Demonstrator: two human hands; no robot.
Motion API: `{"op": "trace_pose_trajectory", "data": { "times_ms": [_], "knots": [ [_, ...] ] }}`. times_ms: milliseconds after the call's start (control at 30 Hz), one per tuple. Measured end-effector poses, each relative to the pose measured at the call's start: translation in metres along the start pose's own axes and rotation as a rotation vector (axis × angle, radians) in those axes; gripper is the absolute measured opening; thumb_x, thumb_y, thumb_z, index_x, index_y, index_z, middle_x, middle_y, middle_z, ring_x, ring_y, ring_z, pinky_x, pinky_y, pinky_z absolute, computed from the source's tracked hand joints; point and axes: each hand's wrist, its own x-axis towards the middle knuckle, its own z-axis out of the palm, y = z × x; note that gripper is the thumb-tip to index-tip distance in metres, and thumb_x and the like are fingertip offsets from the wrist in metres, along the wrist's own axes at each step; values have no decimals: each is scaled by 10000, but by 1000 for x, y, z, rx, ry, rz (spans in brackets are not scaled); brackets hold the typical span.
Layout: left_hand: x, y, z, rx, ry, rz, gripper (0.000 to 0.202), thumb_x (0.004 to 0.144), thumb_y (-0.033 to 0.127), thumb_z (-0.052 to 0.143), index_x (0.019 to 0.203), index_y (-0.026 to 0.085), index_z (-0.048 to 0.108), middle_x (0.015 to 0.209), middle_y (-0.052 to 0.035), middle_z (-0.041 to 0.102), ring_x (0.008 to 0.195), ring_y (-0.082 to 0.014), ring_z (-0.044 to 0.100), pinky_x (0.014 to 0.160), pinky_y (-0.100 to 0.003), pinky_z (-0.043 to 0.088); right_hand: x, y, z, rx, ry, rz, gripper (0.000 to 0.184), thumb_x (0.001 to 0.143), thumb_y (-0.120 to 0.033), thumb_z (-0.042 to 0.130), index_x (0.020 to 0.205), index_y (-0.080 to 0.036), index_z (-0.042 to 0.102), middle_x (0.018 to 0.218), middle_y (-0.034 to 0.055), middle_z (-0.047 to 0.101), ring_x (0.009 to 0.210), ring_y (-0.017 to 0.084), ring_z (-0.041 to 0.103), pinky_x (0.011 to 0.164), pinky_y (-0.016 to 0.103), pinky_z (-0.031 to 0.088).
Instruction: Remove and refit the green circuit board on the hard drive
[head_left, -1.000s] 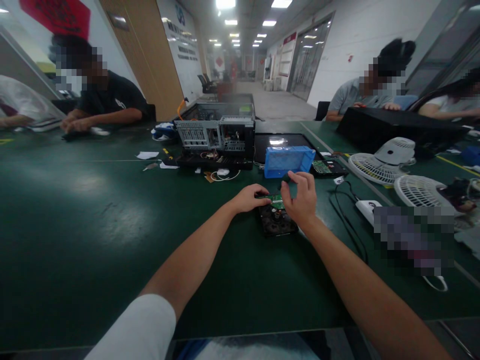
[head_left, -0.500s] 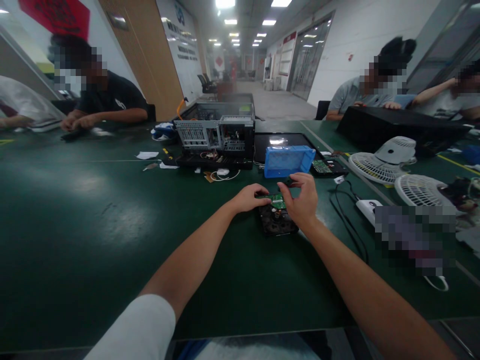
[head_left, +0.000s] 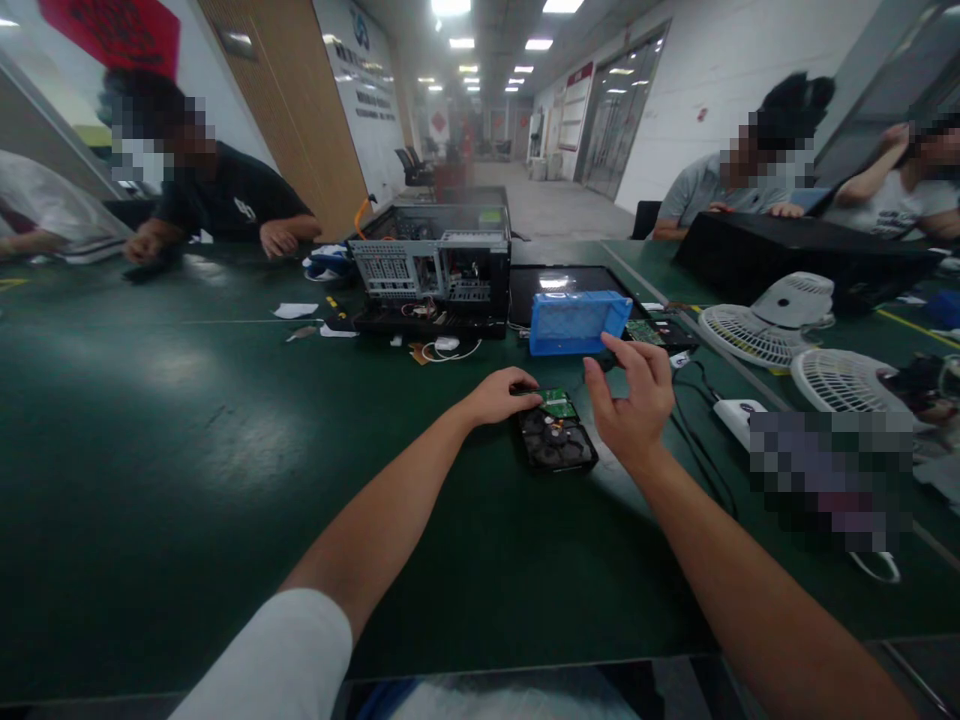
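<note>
Overhead ceiling lights (head_left: 538, 46) burn out to white, and on my remote feed I note hazy glare on the dim green tabletop (head_left: 247, 440), soft shadow below the right hand (head_left: 636, 405), and wide-angle stretching toward the edges.

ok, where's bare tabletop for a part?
Widest: green tabletop left of the left forearm, nearer than the paper scraps. Smaller: between that arm and the right forearm, nearer than the hard drive. Crowded: far side, computer case and blue bin; right, white fans.
</note>
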Motion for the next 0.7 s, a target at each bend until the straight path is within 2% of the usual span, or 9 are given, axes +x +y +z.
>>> {"op": "trace_pose_trajectory", "data": {
  "times_ms": [67, 133, 200, 300, 400, 467, 500, 567, 700],
  "knots": [
    [0, 1, 1, -14, 1, -1, 386, 858, 436, 706, 1159, 196, 710, 1191, -92, 682, 1080, -239, 639, 986, -381, 507, 3, 9, -6, -10, -13, 61, 382, 936, -330, 607, 1305, -238, 636, 1117, 118, 591, 1034, 269, 596, 876, 435, 541],
    [1, 3, 4, -52, 50, -30, 410, 898, 438, 661, 1222, 187, 676, 1217, -105, 668, 1061, -230, 643, 966, -373, 516, 4, 22, -7, -20, -80, 195, 384, 933, -345, 580, 1291, -225, 651, 1118, 121, 593, 953, 250, 614, 786, 397, 553],
    [0, 6, 7, -46, 196, -90, 415, 944, 440, 591, 1254, 170, 646, 1232, -127, 647, 1057, -233, 636, 963, -380, 511, 3, 36, -5, 7, -263, 375, 351, 929, -342, 541, 1228, -215, 671, 1058, 101, 620, 791, 202, 621, 673, 343, 537],
    [-12, 12, 11, 116, 450, -189, 406, 989, 464, 482, 1155, 147, 674, 1168, -151, 639, 1130, -272, 582, 1037, -426, 446, -2, 53, -1, 140, -586, 700, 302, 922, -295, 448, 1110, -198, 665, 926, 57, 657, 646, 149, 596, 539, 263, 464],
    [-39, 18, 14, 242, 487, -244, 463, 989, 520, 438, 1057, 143, 697, 1150, -161, 633, 1166, -308, 537, 1084, -476, 380, -3, 57, -3, 160, -890, 888, 270, 893, -295, 485, 1060, -172, 657, 762, 27, 619, 552, 120, 525, 450, 222, 353],
    [-59, 24, 17, 276, 453, -256, 509, 969, 573, 447, 1053, 142, 704, 1212, -177, 617, 1192, -340, 509, 1092, -502, 357, -2, 53, -9, 235, -1140, 926, 327, 857, -286, 550, 1152, -180, 644, 696, 1, 591, 518, 117, 502, 427, 219, 318],
    [-68, 28, 20, 283, 428, -249, 529, 958, 595, 452, 1035, 140, 710, 1240, -190, 608, 1224, -361, 484, 1105, -515, 339, -1, 50, -11, 267, -1200, 912, 397, 838, -268, 570, 1226, -198, 618, 685, -10, 594, 505, 118, 498, 420, 219, 305],
    [-79, 39, 28, 251, 378, -221, 542, 943, 623, 459, 1010, 150, 714, 1275, -202, 602, 1274, -390, 441, 1130, -534, 305, 0, 42, -16, 314, -1258, 886, 447, 830, -252, 563, 1273, -205, 594, 669, -14, 604, 495, 124, 506, 415, 224, 293],
    [-78, 56, 50, 63, 379, -183, 517, 931, 619, 488, 1104, 174, 687, 1395, -184, 545, 1402, -388, 353, 1205, -528, 221, 0, 31, -18, 384, -1306, 818, 322, 828, -252, 559, 1131, -181, 641, 598, -26, 563, 500, 119, 495, 451, 227, 329]
  ]
}}
